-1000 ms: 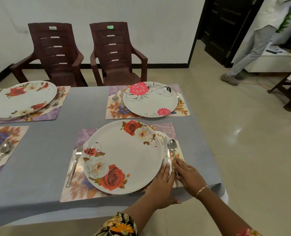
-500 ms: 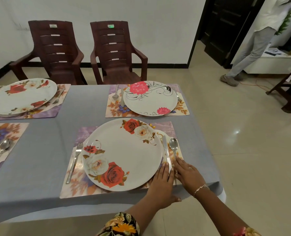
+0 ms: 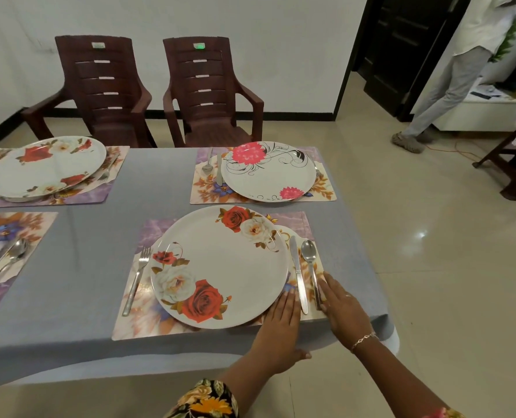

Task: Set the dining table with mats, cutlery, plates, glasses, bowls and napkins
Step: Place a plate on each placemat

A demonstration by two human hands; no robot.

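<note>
Head view: the knife (image 3: 296,273) and the spoon (image 3: 309,257) lie side by side on the floral placemat (image 3: 136,324), just right of the rose plate (image 3: 220,267); the fork (image 3: 137,276) lies at the plate's left. The left hand (image 3: 281,324) rests flat, fingers straight, at the plate's near rim, beside the knife handle. The right hand (image 3: 341,306), also flat and holding nothing, touches the mat beside the spoon handle. Around it on the grey tablecloth (image 3: 85,236) are three more placemats, and two brown chairs (image 3: 100,92) stand behind.
</note>
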